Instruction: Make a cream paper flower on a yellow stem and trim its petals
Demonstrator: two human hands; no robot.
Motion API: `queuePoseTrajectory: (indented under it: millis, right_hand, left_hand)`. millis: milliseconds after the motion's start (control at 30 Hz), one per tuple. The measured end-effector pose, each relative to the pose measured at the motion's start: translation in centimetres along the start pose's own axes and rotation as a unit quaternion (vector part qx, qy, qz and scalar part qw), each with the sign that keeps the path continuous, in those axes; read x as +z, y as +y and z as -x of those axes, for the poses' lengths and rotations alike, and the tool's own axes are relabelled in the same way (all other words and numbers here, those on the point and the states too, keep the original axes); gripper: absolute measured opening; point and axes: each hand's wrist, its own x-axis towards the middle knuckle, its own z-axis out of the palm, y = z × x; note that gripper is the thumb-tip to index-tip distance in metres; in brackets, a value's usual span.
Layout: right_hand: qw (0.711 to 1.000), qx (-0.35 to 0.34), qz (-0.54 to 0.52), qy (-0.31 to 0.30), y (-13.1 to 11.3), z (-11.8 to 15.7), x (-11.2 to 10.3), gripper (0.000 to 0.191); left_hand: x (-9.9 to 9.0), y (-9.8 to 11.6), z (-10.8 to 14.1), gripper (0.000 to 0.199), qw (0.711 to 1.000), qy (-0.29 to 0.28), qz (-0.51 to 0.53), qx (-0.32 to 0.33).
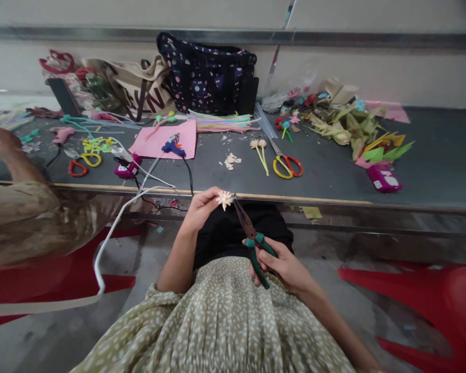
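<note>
One cream flower [225, 200] is held up just in front of the table's near edge, over the person's lap, with its narrow petals spread. The left hand [202, 208] has it pinched at its left side between thumb and fingers, with no gap showing. The right hand [275, 263] is wrapped around the two green handles of one pair of long-nose pliers [249, 228]; their tips are just beside the flower's right side, and whether they grip anything there cannot be told.

On the dark table [233, 182] beyond lie one small heap of cream scraps [232, 161] and, to its right, two more cream flowers [258, 143] on green stems. There are two pairs of scissors with red and yellow handles: one right of those stems [288, 166], one farther left. Two glue guns are out, one blue [173, 147] on a pink sheet [144, 141], one pink [63, 135]. Two purple boxes [385, 178] stand well apart. At the back are one navy dotted bag [207, 77] and one lettered cream tote [149, 85]. A co-worker's single forearm [21, 158] reaches in at left.
</note>
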Motion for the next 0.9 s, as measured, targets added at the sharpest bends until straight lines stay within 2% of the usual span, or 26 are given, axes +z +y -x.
queuePoseTrajectory:
  millis: [367, 667, 900]
  right_hand:
    - [1.000, 0.002, -0.019, -0.020, 0.42, -0.02, -0.35, 0.046]
    - [1.000, 0.005, -0.017, -0.024, 0.68, 0.05, -0.55, 0.046]
    - [0.999, 0.016, -0.025, -0.041, 0.84, 0.09, -0.82, 0.049]
  left_hand:
    - [-0.13, 0.38, 0.13, 0.020, 0.997, -0.058, -0.047, 0.019]
    - [-0.30, 0.51, 0.15, 0.021, 0.995, -0.084, -0.055, -0.003]
    - [-0.23, 0.51, 0.29, 0.019, 0.996, -0.068, -0.028, -0.040]
